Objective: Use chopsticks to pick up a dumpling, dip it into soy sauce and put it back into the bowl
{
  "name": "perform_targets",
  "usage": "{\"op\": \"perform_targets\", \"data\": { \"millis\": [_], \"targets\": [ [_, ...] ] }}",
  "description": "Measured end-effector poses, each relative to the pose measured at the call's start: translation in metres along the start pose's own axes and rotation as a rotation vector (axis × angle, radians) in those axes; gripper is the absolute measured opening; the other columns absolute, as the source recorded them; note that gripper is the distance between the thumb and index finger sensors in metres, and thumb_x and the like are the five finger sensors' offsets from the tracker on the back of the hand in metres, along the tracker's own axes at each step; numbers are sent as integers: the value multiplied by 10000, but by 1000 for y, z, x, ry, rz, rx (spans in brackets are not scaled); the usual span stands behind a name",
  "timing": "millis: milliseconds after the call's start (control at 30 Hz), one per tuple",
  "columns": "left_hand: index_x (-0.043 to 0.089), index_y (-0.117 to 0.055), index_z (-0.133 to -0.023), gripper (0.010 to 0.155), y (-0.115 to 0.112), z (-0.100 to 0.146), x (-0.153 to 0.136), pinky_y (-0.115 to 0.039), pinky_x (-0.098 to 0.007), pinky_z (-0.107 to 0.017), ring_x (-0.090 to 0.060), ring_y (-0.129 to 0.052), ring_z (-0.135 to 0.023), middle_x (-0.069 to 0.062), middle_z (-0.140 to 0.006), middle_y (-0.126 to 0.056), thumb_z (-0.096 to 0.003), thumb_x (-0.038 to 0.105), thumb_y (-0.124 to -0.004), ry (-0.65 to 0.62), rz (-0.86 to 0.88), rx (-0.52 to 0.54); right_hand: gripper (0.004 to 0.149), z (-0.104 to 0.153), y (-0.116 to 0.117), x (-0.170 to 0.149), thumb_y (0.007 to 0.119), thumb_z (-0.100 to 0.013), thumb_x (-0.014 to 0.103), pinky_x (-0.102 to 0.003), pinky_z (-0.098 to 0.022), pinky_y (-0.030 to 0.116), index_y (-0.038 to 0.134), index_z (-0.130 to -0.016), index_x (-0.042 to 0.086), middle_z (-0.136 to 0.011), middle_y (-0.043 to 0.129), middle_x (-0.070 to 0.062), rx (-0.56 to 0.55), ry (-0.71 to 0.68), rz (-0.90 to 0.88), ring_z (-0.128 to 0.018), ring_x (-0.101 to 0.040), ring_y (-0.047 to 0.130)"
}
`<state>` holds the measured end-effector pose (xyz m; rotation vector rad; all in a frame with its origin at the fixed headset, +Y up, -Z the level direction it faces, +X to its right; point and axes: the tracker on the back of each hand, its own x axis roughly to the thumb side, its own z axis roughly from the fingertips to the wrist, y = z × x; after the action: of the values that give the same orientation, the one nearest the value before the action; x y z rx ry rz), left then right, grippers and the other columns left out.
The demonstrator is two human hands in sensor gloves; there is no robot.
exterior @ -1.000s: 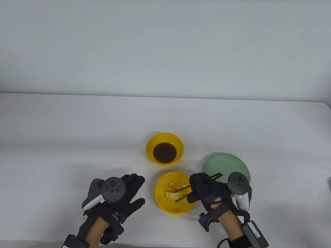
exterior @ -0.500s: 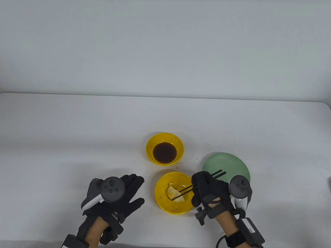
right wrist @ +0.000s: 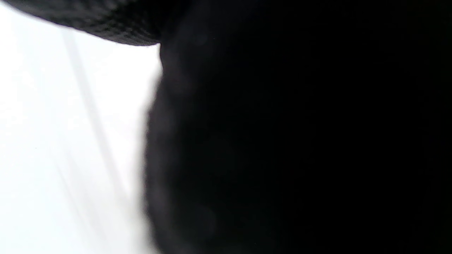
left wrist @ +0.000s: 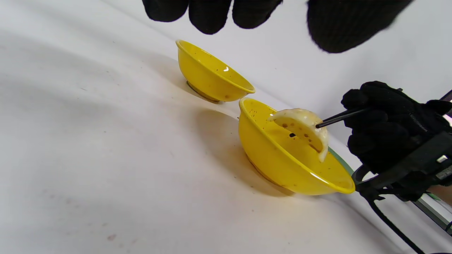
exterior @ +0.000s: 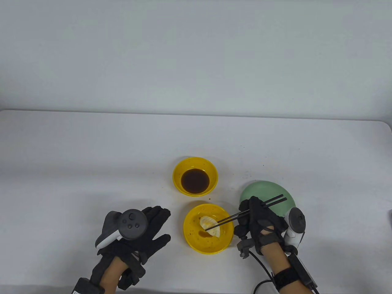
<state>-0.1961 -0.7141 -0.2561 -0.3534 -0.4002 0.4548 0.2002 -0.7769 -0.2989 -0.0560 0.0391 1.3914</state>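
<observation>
A pale dumpling (exterior: 210, 226) hangs pinched between the tips of two black chopsticks (exterior: 245, 213), just above the near yellow bowl (exterior: 190, 236). My right hand (exterior: 249, 216) grips the chopsticks to the right of that bowl. In the left wrist view the dumpling (left wrist: 304, 127) is held level with the rim of the bowl (left wrist: 279, 165), the chopsticks (left wrist: 339, 118) coming from the right hand (left wrist: 383, 123). Dark soy sauce (exterior: 195, 180) fills the far yellow bowl (exterior: 178, 169). My left hand (exterior: 153, 225) lies flat, fingers spread, left of the near bowl. The right wrist view shows only dark glove.
A green plate (exterior: 269, 193) lies behind my right hand, partly hidden by it. Small brown splashes dot the white table (exterior: 92, 159) around the bowls. The far bowl (left wrist: 212, 76) stands close behind the near one.
My right hand has drawn back to the right and risen, and the chopsticks have lifted the dumpling off the bowl's floor. The left hand has stayed put.
</observation>
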Motion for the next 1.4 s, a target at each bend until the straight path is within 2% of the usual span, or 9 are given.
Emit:
{"op": "perform_targets", "data": {
  "millis": [167, 300, 467, 567, 667, 800, 1000, 1267, 1400],
  "targets": [
    [348, -306, -1158, 810, 3, 1, -2, -296, -655, -797, -380, -320, -1171, -15, -1230, -332, -481, 631, -650, 1, 18, 12, 407, -10, 1, 16, 724, -506, 402, -414, -26, 1023, 901, -621, 54, -253, 989, -237, -42, -16, -75, 86, -141, 1107],
    [348, -306, -1159, 811, 4, 1, -3, -295, -657, -796, -382, -319, -1171, -17, -1231, -333, -481, 631, -650, 4, 25, 17, 407, -36, 4, 36, 722, -506, 409, -409, -32, 1023, 899, -623, 62, -259, 987, -231, -96, -41, -79, 81, -134, 1106],
    [350, -306, -1159, 809, 6, 1, -6, -294, -657, -797, -382, -320, -1171, -17, -1231, -331, -482, 630, -650, 13, 37, 17, 402, -73, 20, 55, 720, -505, 416, -407, -44, 1022, 897, -628, 77, -270, 985, -226, -140, -74, 76, 69, -134, 1106],
    [351, -300, -1160, 812, 6, 0, -7, -288, -657, -799, -381, -317, -1172, -15, -1233, -325, -482, 631, -649, 20, 41, 10, 401, -98, 39, 62, 717, -503, 424, -405, -51, 1020, 895, -630, 89, -277, 983, -221, -129, -109, 205, 65, -132, 1103],
    [352, -299, -1160, 810, 7, -1, -8, -287, -658, -798, -381, -316, -1173, -14, -1233, -323, -484, 630, -648, 23, 48, 4, 399, -116, 55, 61, 717, -503, 427, -404, -53, 1019, 896, -629, 93, -277, 982, -221, -108, -163, 346, 64, -132, 1101],
    [354, -291, -1160, 813, 7, -1, -9, -284, -657, -800, -381, -314, -1173, -16, -1234, -315, -483, 630, -648, 30, 54, 1, 401, -130, 73, 49, 718, -499, 432, -408, -64, 1017, 896, -633, 98, -286, 981, -221, -87, -196, 447, 53, -138, 1103],
    [354, -291, -1160, 813, 10, 1, -9, -289, -658, -799, -382, -316, -1173, -18, -1234, -317, -483, 630, -649, 26, 56, 17, 399, -138, 88, 39, 717, -499, 436, -406, -70, 1017, 896, -634, 105, -290, 982, -214, -33, -222, 567, 49, -136, 1103],
    [353, -298, -1160, 813, 10, 1, -9, -288, -658, -798, -381, -304, -1172, -16, -1233, -317, -482, 631, -650, 28, 54, 20, 398, -132, 73, 41, 720, -502, 426, -414, -61, 1012, 897, -630, 93, -281, 979, -224, -99, -197, 318, 58, -144, 1099],
    [351, -300, -1160, 812, 10, 1, -9, -288, -658, -798, -382, -302, -1171, -17, -1233, -318, -482, 631, -650, 33, 59, 24, 397, -128, 70, 40, 720, -502, 423, -414, -61, 1013, 897, -627, 90, -279, 979, -225, -118, -193, 382, 61, -143, 1100]
  ]
}}
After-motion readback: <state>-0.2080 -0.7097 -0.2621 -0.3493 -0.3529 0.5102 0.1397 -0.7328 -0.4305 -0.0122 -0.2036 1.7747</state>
